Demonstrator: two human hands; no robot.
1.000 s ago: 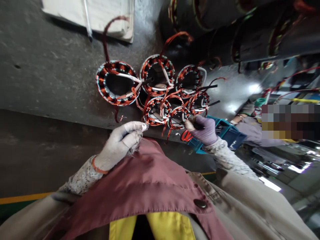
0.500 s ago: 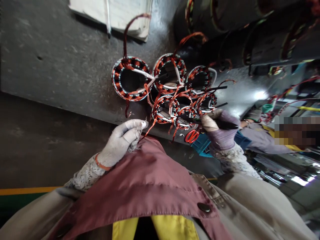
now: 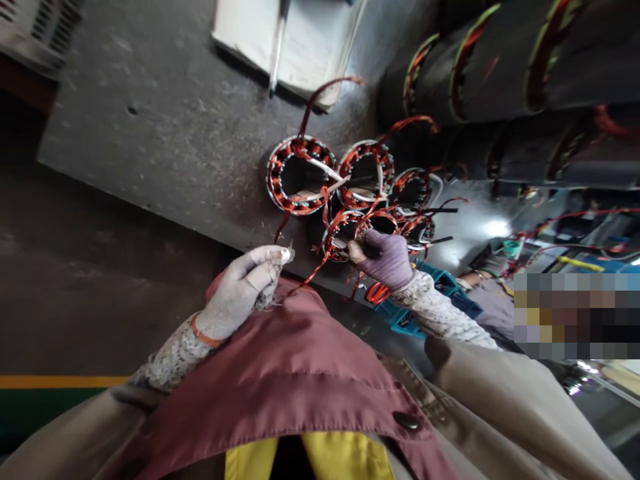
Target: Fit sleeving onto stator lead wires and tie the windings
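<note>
— What about the left hand point(image 3: 237, 290)? Holding anything?

— Inside a white glove, just past the near edge of the bench point(image 3: 175, 133). Squeezed tight, with thumb and fingers pressed together and a little white bit point(image 3: 286, 255) at the tips. Pinched, or just stuck to the glove? Can't tell.

— And the right hand point(image 3: 390, 260)?

— Inside a purple glove, over the front row of copper-wound stators point(image 3: 331, 235). Curled up, with thumb and fingers closed on a dark thing point(image 3: 373, 245), too dim to name. Very near the copper wires. Touching them? Can't tell.

— Where to find the stators?

— By the near edge, well away from the left corner. Six in all, round like rings, three behind and three in front, packed close. White tubes point(image 3: 325, 168) on some wires, black tubes point(image 3: 443, 211) on others. One long copper wire point(image 3: 311, 273), too, reaching past the near edge toward the dark red apron point(image 3: 300, 360).

— And what else?

— Farther back, a notebook point(image 3: 320, 50) with a pen point(image 3: 278, 50) across it. To the right, big dark stacks point(image 3: 480, 87) with copper rings. Along the near edge, red loops point(image 3: 379, 293) beside a blue crate point(image 3: 403, 323). By the left edge, a white slotted basket point(image 3: 43, 30).
</note>
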